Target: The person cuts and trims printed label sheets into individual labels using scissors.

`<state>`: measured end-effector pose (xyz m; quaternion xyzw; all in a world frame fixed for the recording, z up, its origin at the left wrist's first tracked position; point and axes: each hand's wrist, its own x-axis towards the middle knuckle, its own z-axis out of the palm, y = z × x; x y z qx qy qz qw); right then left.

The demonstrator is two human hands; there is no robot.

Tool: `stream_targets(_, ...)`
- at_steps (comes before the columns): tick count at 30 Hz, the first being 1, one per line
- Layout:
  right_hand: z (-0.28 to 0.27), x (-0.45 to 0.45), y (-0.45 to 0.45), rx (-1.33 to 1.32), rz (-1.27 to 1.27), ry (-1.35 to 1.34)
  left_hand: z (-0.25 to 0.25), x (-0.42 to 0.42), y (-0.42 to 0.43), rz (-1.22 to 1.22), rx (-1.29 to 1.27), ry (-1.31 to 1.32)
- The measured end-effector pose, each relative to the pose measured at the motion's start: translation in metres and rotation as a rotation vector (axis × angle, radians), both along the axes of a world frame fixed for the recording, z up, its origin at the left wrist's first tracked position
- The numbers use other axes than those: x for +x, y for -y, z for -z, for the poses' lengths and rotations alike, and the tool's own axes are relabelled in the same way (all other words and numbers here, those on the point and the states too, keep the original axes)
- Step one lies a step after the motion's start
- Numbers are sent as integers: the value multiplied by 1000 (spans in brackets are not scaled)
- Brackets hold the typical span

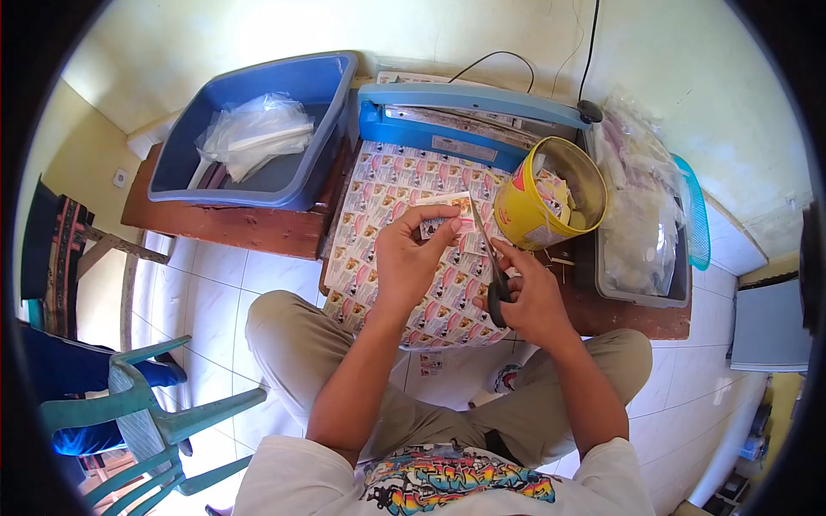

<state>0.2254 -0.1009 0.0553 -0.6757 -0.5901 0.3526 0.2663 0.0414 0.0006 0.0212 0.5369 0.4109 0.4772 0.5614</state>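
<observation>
Between the thumb and fingers of my left hand (409,258) is a small printed paper label (464,209), possibly several stacked together. My right hand (535,301) grips a pair of scissors (497,297) by the black handles. The blades point up and away from me, along the right edge of the label; whether they touch it I cannot tell. Beneath both hands, a large sheet of printed labels (366,206) covers the middle of the work surface. A yellow bucket (520,206) holding paper scraps stands just beyond my right hand, tilted towards me in view.
A blue heat sealer (413,129) lies across the back, its cable running up the wall. At left, a blue basin (301,193) holds clear plastic bags. A grey tray (645,298) of plastic bags sits at right. A green plastic chair (211,417) stands lower left beside a person's leg.
</observation>
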Motion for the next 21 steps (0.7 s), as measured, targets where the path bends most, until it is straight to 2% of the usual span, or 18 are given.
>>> stream_targets(2,-17,-7,2,-88,101,-342,-4,-1,0,-9,-38,64)
stream_targets(3,-16,-9,5,-89,100,-343,-7,-2,1,-10,-39,63)
stream_targets(5,-15,-13,14,-86,160,-623,-14,-2,3,-74,2,120)
stream_targets(8,-15,-20,23,-24,115,-750,-18,-5,4,-83,36,150)
stream_targets(15,-15,-23,31,-37,-15,-695,-17,-8,7,-62,19,73)
stream_targets(17,-18,-25,33,-21,-18,-707,-17,-7,8,-45,8,161)
stream_targets(21,-21,-23,33,-23,-16,-700,-24,-7,13,-37,16,149)
